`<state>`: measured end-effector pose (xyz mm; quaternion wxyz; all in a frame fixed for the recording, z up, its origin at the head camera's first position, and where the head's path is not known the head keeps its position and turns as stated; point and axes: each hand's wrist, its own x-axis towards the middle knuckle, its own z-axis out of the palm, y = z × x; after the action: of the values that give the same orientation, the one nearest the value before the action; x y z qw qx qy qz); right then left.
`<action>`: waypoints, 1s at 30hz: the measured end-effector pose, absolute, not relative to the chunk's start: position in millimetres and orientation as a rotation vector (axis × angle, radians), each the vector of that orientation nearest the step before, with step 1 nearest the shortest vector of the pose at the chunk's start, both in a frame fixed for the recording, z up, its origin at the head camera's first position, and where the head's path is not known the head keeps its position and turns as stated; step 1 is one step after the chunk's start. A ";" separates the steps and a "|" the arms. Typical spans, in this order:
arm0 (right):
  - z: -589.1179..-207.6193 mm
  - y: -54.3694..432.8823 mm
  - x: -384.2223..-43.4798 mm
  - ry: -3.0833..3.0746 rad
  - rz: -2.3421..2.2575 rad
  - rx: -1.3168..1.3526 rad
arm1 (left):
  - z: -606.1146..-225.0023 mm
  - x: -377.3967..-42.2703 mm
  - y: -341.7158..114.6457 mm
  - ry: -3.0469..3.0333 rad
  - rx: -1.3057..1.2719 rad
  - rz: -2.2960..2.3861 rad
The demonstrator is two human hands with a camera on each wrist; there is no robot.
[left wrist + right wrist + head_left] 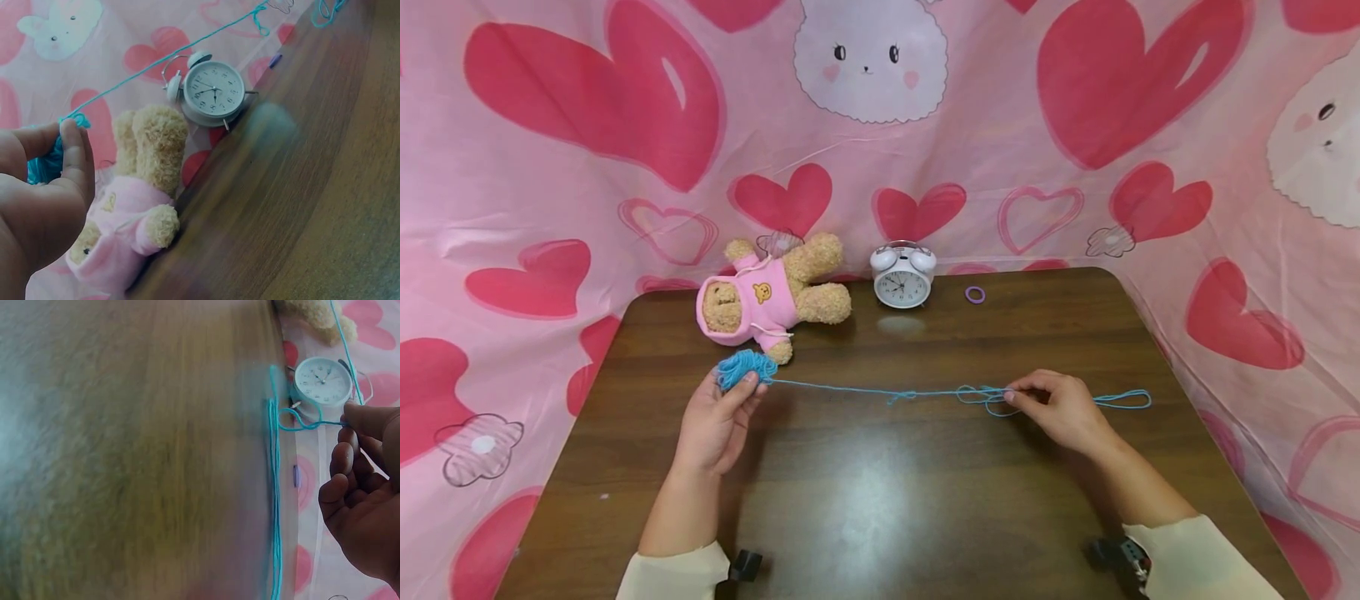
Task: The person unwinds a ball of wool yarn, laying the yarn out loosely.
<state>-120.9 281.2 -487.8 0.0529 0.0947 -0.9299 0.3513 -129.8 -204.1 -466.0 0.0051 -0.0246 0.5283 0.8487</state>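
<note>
My left hand [715,421] holds a bundle of blue yarn [745,367] between thumb and fingers, at the left of the table. From it a single strand [842,388] runs nearly straight across to my right hand [1067,410], with a small tangle [901,397] midway. The right thumb and fingertips pinch the yarn, seen close in the right wrist view, where the strand leaves the pinching right hand [369,481]. Loose loops [981,395] hang just left of these fingers, and a longer folded length of yarn [1127,400] shows to the right, partly hidden behind the hand.
A teddy bear [767,296] in a pink hoodie lies on its back just beyond the left hand. A white twin-bell alarm clock [903,279] and a purple ring [975,294] stand and lie along the back edge of the brown table [880,483]. Pink heart-patterned cloth [865,158] hangs behind.
</note>
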 end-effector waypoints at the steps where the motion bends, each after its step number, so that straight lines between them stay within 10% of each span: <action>1: -488.3 282.3 -120.5 -2.827 1.063 0.285 | -466.2 -130.1 -204.4 1.649 -0.079 2.662; 30: -466.6 336.3 -94.8 -2.806 1.043 0.019 | -463.2 -134.1 -216.4 1.434 -0.133 2.883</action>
<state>-94.8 336.3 -466.6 0.0739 0.0064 -0.9347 0.3476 -134.1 -216.4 -463.2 -0.0404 -0.0411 0.4445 0.8939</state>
